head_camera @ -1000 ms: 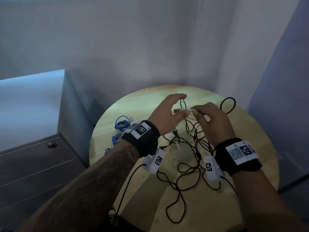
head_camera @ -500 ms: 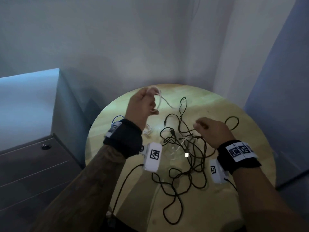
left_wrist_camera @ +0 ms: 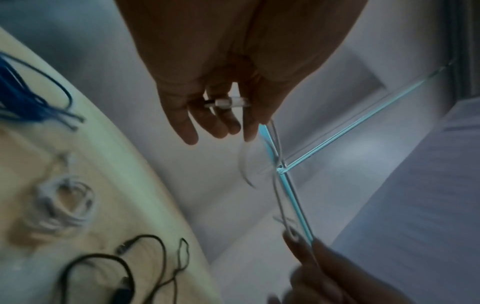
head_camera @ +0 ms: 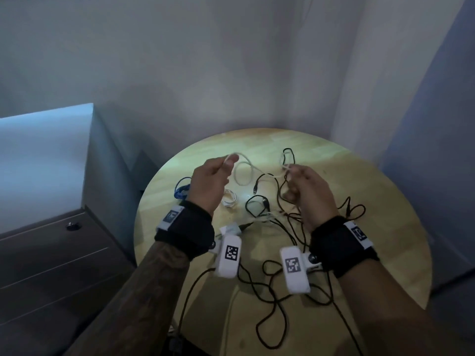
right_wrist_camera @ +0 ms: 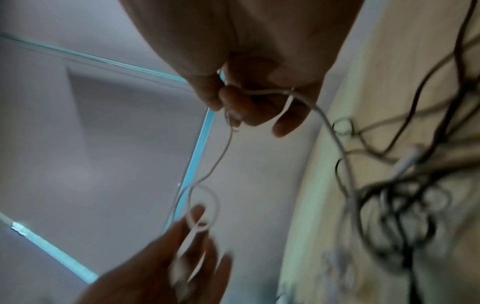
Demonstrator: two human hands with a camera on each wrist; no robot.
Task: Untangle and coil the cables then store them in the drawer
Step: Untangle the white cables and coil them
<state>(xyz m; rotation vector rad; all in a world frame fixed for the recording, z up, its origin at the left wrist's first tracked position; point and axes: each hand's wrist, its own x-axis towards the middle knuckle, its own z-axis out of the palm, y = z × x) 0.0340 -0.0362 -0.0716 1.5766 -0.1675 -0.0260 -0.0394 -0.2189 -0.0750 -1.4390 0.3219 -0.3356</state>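
Black cables (head_camera: pixel 276 255) sprawl tangled across the near part of a round wooden table (head_camera: pixel 401 242). Above them, the left hand (head_camera: pixel 209 182) and right hand (head_camera: pixel 307 191) each pinch one white cable (head_camera: pixel 245 173), looped between them. Farther left lie a coiled white cable (head_camera: pixel 230 200) and a blue cable (head_camera: pixel 182 190), near grey drawers (head_camera: pixel 48 255).

Two hands (head_camera: pixel 209 183) work over one round counter (head_camera: pixel 385 201) carrying one white cable (head_camera: pixel 243 173) held up between them, one coiled white cable (head_camera: pixel 229 200), one blue cable bundle (head_camera: pixel 182 189), and a black tangle (head_camera: pixel 279 242) of perhaps two or three cables, beside one drawer cabinet (head_camera: pixel 51 253).
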